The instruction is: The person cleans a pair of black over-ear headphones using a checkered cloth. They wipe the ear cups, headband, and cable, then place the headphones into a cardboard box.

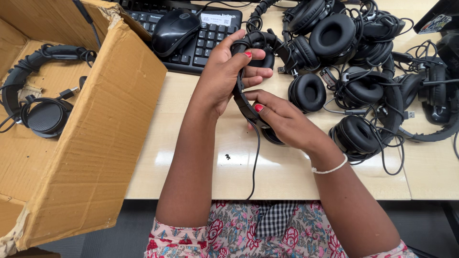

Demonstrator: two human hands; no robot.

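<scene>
Clasped in both hands above the desk (pixel 191 143): one black headset (pixel 248 102). Left hand (pixel 222 71) wrapped round the upper band near one ear cup, fingers curled shut on it. Right hand (pixel 287 122) pinching the lower band, thumb on top. Band running near upright between the two grips, cord (pixel 254 162) dangling toward the lap. Just right, a tangled pile of headsets (pixel 363 71). Behind, keyboard (pixel 210 36) and mouse (pixel 174 28). Far left, a cardboard box (pixel 110 124) with another headset (pixel 40 102) inside.

Both hands (pixel 253 91) apparently clasped, forearms raised
</scene>
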